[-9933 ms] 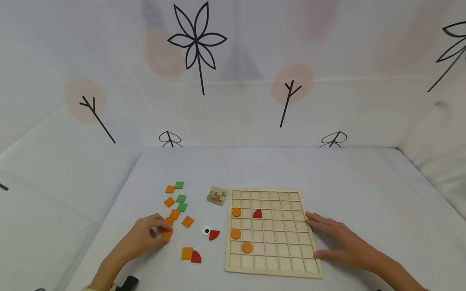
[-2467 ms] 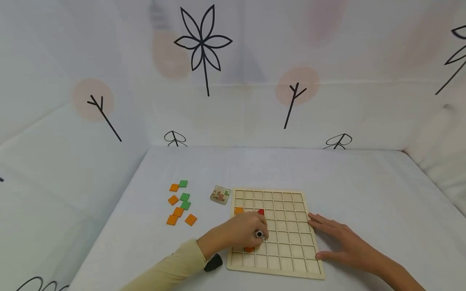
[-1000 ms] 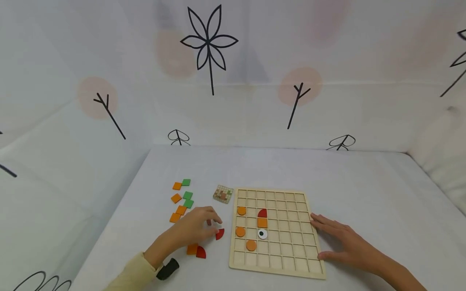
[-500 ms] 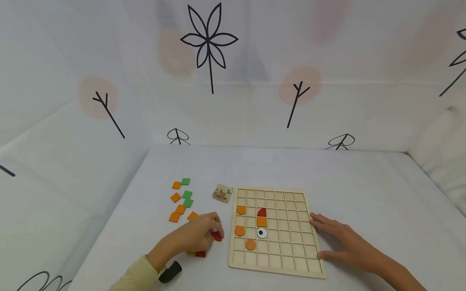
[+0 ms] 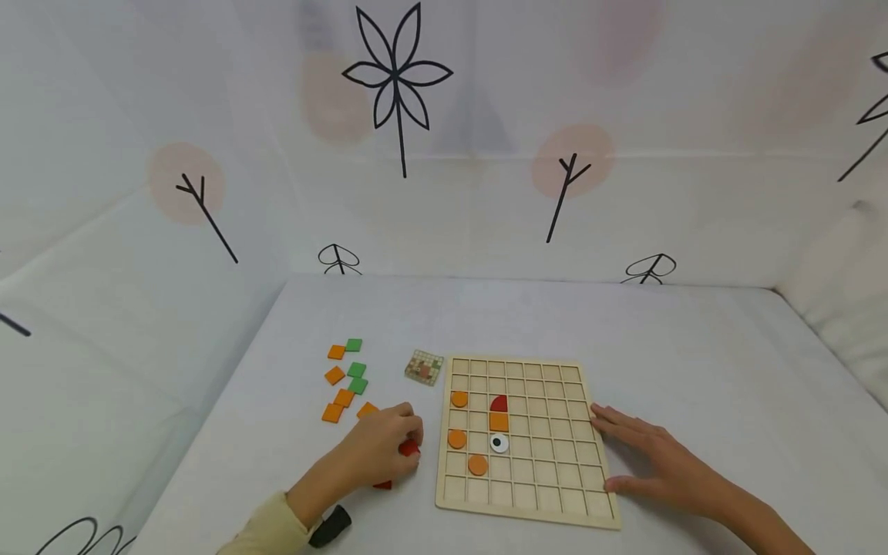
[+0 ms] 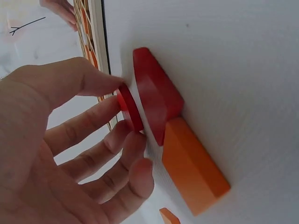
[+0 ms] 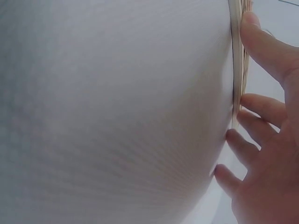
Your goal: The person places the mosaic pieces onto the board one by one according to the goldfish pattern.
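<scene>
Between thumb and fingertips, my left hand (image 5: 378, 447) pinches a red quarter-circle tile (image 6: 131, 109) just left of the board. Right below it, in the left wrist view, lie another red quarter-circle tile (image 6: 156, 98) and an orange square tile (image 6: 191, 163), touching each other. The wooden grid board (image 5: 544, 443) carries a red quarter circle (image 5: 499, 404), an orange square (image 5: 499, 422) and a white eye disc (image 5: 499, 443) in one column, with orange discs (image 5: 477, 465) to their left. Fingers extended, my right hand (image 5: 659, 462) rests against the board's right edge.
Several orange square tiles (image 5: 332, 413) and green square tiles (image 5: 357, 370) lie scattered at the left. A small patterned card-like square (image 5: 424, 368) lies by the board's upper left corner. White printed cloth walls (image 5: 472, 216) enclose the table's back and sides.
An orange square and the eye disc have joined the red quarter circle on the board. My left hand has returned leftward and picked up a red quarter-circle tile. My right hand stays put.
</scene>
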